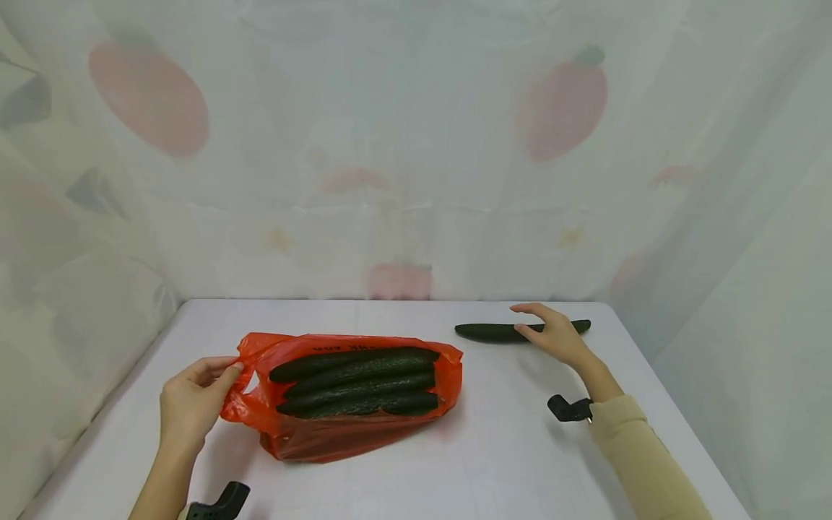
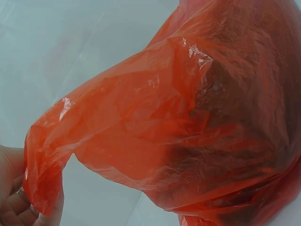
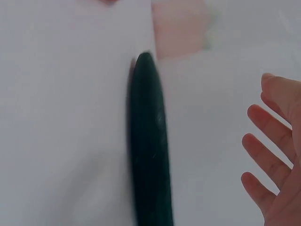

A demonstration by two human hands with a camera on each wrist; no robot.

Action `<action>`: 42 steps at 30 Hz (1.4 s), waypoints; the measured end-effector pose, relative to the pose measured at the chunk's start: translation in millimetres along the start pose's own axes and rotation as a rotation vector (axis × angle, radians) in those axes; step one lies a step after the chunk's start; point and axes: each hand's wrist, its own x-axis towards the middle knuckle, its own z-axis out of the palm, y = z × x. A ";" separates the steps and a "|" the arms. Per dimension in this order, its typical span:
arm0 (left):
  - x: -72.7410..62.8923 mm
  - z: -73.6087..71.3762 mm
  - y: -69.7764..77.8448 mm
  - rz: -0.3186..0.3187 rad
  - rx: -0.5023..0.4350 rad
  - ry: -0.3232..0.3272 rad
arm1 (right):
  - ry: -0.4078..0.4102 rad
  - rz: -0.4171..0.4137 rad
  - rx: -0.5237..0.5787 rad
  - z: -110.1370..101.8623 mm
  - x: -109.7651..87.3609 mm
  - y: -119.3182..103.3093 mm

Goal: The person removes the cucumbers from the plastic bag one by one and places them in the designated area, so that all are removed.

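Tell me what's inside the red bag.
At least three dark green cucumbers show through the opening of the red bag, lying lengthwise side by side. Anything lower down is covered by the cucumbers and the bag's near side, so I can't give a full count.

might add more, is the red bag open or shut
Open: the red bag gapes at the top, with cucumbers showing inside.

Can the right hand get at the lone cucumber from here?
Likely yes: the right hand hangs by the lone cucumber, holding nothing; I see nothing between them, and the red bag lies apart.
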 end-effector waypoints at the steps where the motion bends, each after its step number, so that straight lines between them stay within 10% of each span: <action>1: 0.1 -0.1 0.0 0.001 0.004 -0.001 | 0.010 -0.022 0.005 -0.6 0.4 -5.4; 42: -3.3 2.7 1.7 0.030 -0.025 0.020 | -0.023 -0.560 0.291 49.6 5.6 -179.7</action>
